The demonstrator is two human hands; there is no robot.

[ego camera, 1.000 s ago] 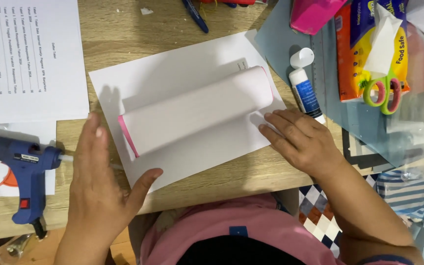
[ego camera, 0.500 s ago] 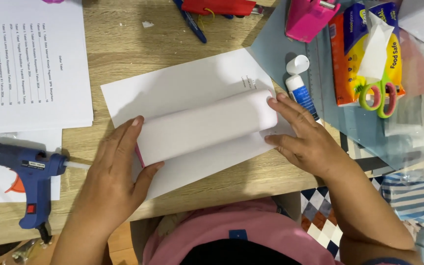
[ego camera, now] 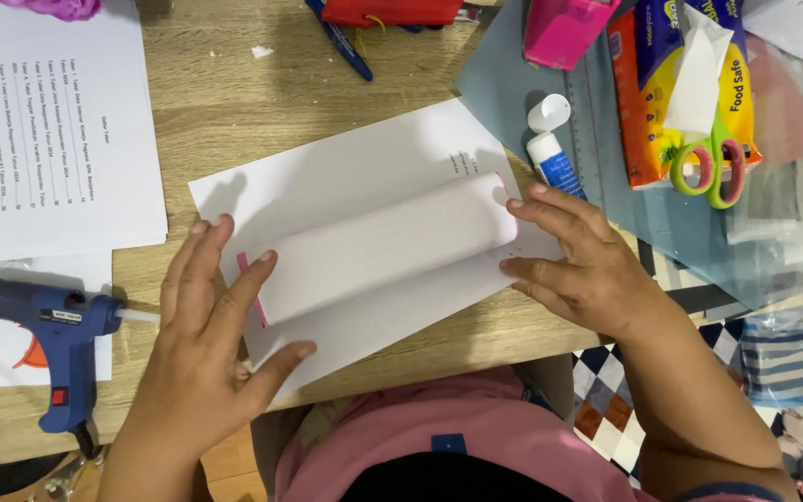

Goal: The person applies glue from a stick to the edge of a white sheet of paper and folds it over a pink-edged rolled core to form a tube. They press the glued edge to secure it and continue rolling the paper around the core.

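The rolled white paper sheet with a pink edge (ego camera: 383,249) lies slantwise across the wooden table (ego camera: 234,102), between both hands. The left hand (ego camera: 211,358) presses flat and open on its lower-left end; the right hand (ego camera: 583,270), fingers spread, steadies the upper-right end, gripping nothing

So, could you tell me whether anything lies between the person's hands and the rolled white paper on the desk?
Nothing visible does. The left hand rests its fingers on the left end of the rolled white paper, and the right hand touches its right end directly.
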